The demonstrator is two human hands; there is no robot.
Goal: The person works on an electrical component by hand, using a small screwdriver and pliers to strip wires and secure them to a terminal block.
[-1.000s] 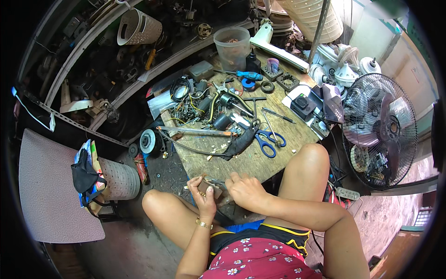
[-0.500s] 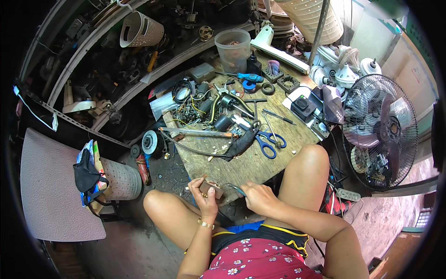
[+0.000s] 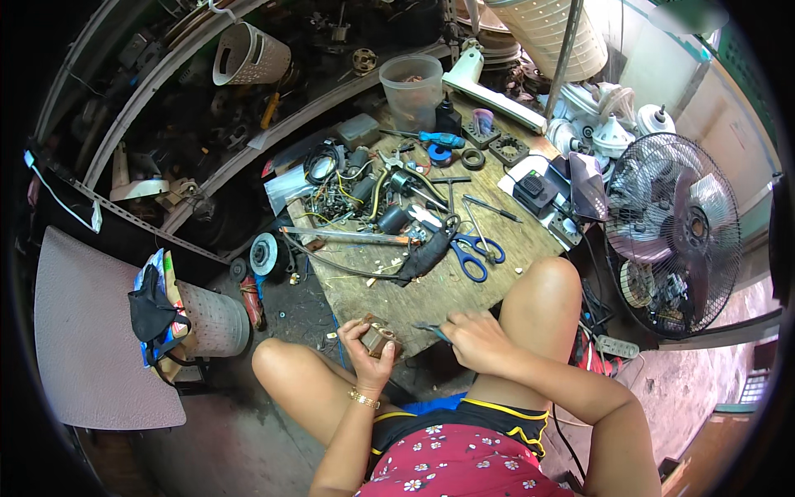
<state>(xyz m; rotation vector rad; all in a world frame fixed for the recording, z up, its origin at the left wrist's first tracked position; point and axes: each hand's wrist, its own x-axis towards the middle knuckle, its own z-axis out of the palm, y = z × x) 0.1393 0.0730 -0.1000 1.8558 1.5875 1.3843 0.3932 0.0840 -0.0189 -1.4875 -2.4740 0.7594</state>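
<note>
My left hand (image 3: 367,348) grips a small brown block-shaped part (image 3: 380,335), held just off the near edge of the wooden work board (image 3: 464,286). A short way to its right, my right hand (image 3: 476,341) is closed on a thin tool with a blue tip (image 3: 432,330) that points toward the part. Both hands hover between my bare knees. Blue-handled scissors (image 3: 474,253) lie on the board just beyond them.
The board carries a tangle of wires and small motors (image 3: 377,195), a long metal file (image 3: 348,236), a blue screwdriver (image 3: 437,138) and a clear plastic tub (image 3: 411,89). A standing fan (image 3: 675,224) is at right. A pale bin (image 3: 211,319) with a bag sits at left.
My right hand has drawn away from the part to the right, taking the thin tool with it. My left hand has kept hold of the part and barely moved.
</note>
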